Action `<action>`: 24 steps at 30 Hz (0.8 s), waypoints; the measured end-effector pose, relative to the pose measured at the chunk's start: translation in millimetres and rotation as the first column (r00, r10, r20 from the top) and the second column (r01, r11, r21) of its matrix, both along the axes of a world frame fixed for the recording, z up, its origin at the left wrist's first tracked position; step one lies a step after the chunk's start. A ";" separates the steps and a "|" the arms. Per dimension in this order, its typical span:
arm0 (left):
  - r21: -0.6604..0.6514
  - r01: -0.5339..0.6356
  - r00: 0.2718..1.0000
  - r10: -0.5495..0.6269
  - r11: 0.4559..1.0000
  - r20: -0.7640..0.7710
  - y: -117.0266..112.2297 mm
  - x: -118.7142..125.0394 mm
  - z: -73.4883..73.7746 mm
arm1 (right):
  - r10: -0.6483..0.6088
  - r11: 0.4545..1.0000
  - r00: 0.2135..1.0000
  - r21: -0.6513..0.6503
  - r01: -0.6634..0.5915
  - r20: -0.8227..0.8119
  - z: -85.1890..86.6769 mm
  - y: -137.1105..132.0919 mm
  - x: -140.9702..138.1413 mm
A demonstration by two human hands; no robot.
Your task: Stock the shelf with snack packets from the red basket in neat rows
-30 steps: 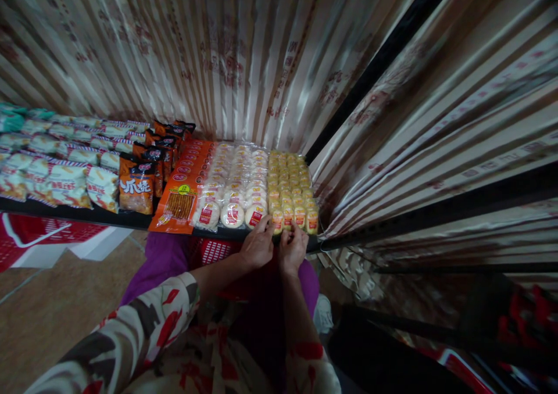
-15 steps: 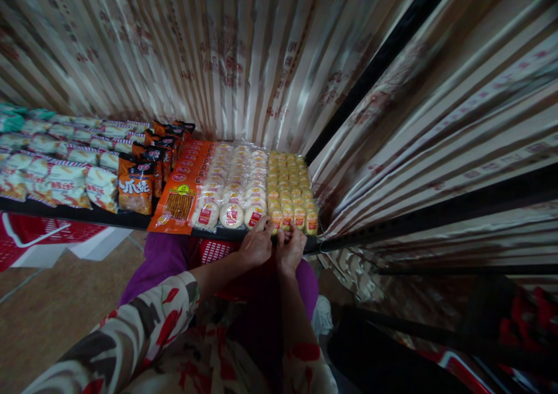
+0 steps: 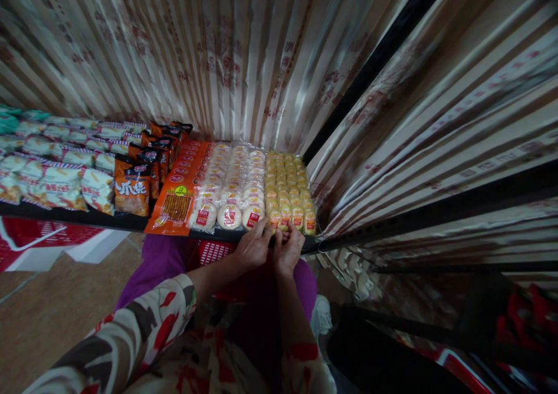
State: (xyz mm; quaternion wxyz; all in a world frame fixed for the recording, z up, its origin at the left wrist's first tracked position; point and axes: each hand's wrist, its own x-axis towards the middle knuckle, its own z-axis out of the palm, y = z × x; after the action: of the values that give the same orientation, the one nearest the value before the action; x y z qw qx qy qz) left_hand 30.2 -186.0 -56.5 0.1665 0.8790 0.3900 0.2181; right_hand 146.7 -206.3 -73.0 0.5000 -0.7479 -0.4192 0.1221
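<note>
Several rows of small yellow snack packs (image 3: 288, 187) with red labels stand on the right end of a dark shelf (image 3: 174, 226). My left hand (image 3: 253, 244) is at the front edge, its fingers closed on the leftmost front pack. Beside it, my right hand (image 3: 288, 249) has its fingers bent and pinched at the lower front of the neighbouring yellow packs. The fingertips partly cover these packs, so their exact grip is hard to see. Left of the yellow rows lie round white wrapped cakes (image 3: 229, 215) with red labels, close to my left knuckles.
An orange flat packet (image 3: 170, 208) lies left of the cakes, then upright orange-black bags (image 3: 132, 187) and rows of white bags (image 3: 65, 185). Striped curtain (image 3: 196, 63) hangs behind. A black post (image 3: 349, 109) rises at right. Red baskets (image 3: 52, 234) stand below the shelf.
The view has shifted slightly, so the shelf sits a little further left. Both hands stay at the front yellow packs with only slight finger movement.
</note>
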 end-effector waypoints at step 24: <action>0.540 0.111 0.994 -0.090 0.834 -0.066 9.4 5.2 -19.3 | -0.164 0.987 0.904 0.064 0.151 0.396 0.2 12.4 31.3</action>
State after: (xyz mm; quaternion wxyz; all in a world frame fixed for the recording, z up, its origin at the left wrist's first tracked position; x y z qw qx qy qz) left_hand 35.4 -176.6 -75.8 -0.0853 0.9133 0.2686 0.2940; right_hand 178.0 -193.9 -72.9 0.4238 -0.7803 -0.4528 -0.0806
